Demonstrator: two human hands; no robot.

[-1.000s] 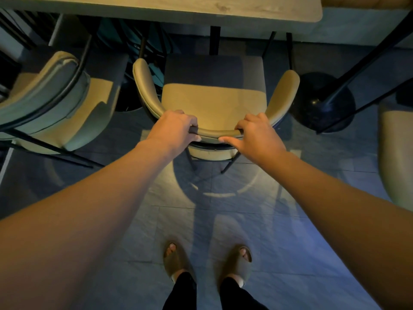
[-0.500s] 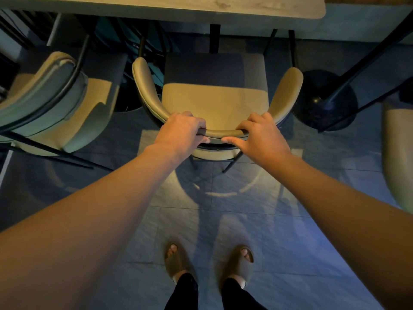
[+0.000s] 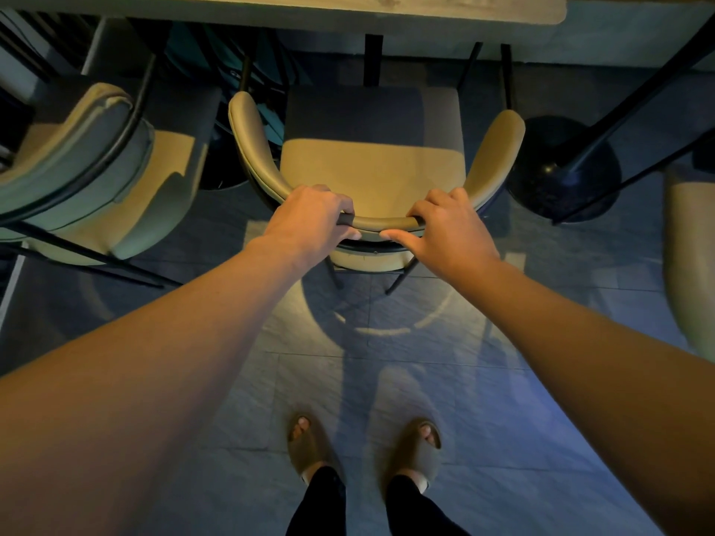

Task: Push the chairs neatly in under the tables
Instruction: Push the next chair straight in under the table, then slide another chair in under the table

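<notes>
Both hands grip the curved top rail of a tan padded armchair with thin black metal legs [image 3: 371, 168]. The left hand [image 3: 313, 222] is wrapped over the rail left of centre, fingers curled over the front and thumb behind; the right hand [image 3: 449, 230] clasps it right of centre in the same way. The chair faces a pale wood-topped table [image 3: 290, 9], the front part of its seat lying in the table's shadow, the rest out on the grey tiled floor [image 3: 483, 400]. A second tan armchair [image 3: 96, 176] stands angled at the left, and a black round table base [image 3: 561, 176] sits at the right.
</notes>
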